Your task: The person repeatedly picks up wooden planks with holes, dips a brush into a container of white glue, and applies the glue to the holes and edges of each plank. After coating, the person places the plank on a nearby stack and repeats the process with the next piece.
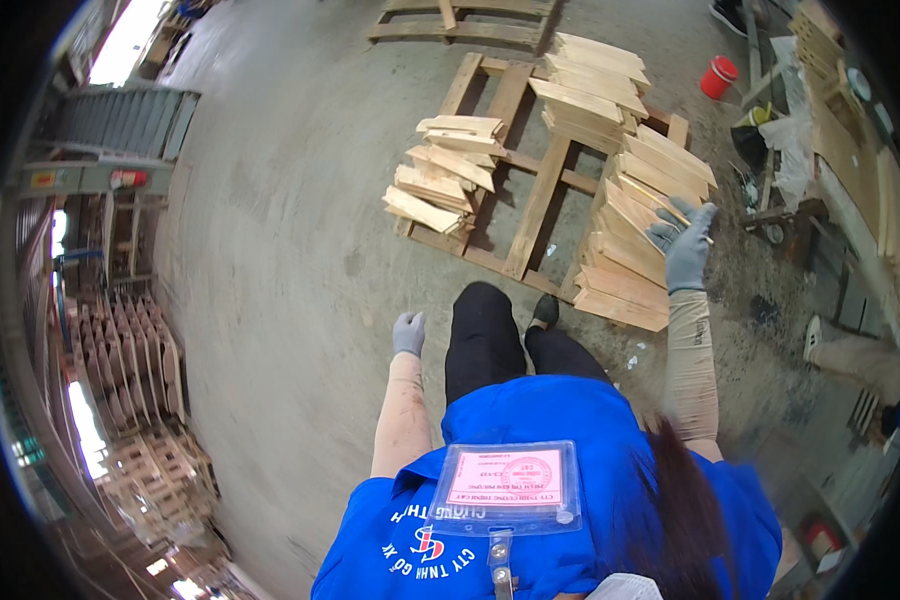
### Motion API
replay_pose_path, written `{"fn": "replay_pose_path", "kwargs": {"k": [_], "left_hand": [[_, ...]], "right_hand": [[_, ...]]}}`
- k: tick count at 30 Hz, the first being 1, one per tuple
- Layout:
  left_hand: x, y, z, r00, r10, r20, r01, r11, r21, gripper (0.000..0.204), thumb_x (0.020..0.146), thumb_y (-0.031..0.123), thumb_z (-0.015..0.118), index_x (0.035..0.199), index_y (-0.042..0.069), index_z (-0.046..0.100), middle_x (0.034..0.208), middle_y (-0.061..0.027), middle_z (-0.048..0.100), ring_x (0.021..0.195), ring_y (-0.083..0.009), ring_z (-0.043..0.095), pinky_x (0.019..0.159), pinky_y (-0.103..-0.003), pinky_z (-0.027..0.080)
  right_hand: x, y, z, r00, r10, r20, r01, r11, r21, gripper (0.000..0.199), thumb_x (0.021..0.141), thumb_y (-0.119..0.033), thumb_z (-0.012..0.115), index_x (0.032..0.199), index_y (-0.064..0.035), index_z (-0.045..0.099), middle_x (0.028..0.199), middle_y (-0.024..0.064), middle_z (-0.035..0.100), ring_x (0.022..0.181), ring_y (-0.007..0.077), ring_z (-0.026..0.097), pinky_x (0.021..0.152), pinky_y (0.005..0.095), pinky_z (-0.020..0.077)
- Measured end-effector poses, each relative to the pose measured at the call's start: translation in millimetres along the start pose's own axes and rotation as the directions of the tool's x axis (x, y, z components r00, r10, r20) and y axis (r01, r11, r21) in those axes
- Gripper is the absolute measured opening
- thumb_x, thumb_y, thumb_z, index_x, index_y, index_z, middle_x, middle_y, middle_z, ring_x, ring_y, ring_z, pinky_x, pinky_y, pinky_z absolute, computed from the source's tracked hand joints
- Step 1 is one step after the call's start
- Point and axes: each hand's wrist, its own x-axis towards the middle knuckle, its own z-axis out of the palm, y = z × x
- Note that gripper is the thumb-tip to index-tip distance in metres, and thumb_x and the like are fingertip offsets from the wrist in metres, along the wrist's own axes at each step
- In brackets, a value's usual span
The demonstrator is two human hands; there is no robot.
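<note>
My right hand (686, 255), in a grey glove, is at the near right stack of pale wooden boards (622, 285). Its fingers are closed round a thin wooden strip (667, 207) that lies slantwise over that stack. My left hand (408, 334), gloved too, hangs beside my left leg with its fingers curled in and nothing seen in it. The boards rest on a wooden pallet (537, 208). Farther back on it rises another stack of boards (592, 88), and a smaller pile of short pieces (446, 172) lies along its left side.
Another pallet (457, 33) lies at the far edge. A red jug (718, 77) stands on the concrete floor (290, 250) at the far right, near a workbench (840, 130). Part of another person (855, 355) shows at the right rim. Racks with curved wooden parts (130, 360) line the left.
</note>
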Motion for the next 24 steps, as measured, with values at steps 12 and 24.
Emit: {"fn": "replay_pose_path", "kwargs": {"k": [12, 24], "left_hand": [[187, 149, 99, 0.951, 0.310, 0.006, -0.310, 0.950, -0.023, 0.040, 0.080, 0.026, 0.061, 0.107, -0.003, 0.056, 0.090, -0.0167, 0.063, 0.081, -0.0225, 0.060, 0.073, -0.032, 0.047], [480, 377, 353, 0.895, -0.096, 0.436, 0.347, 0.764, -0.544, 0.064, 0.086, 0.050, 0.049, 0.132, 0.007, 0.035, 0.118, -0.0140, 0.051, 0.105, -0.0258, 0.049, 0.086, -0.035, 0.039]], "right_hand": [[82, 16, 45, 0.894, -0.378, -0.240, 0.364, 0.926, -0.103, 0.045, 0.097, -0.035, 0.035, 0.100, 0.0048, 0.056, 0.076, 0.0079, 0.061, 0.067, 0.0143, 0.058, 0.067, 0.0263, 0.0470], [319, 161, 160, 0.875, 0.273, -0.400, -0.230, 0.961, 0.153, 0.033, 0.086, -0.037, 0.058, 0.095, -0.0053, 0.058, 0.067, 0.0010, 0.053, 0.041, 0.0023, 0.035, 0.036, 0.0196, 0.0290]]}}
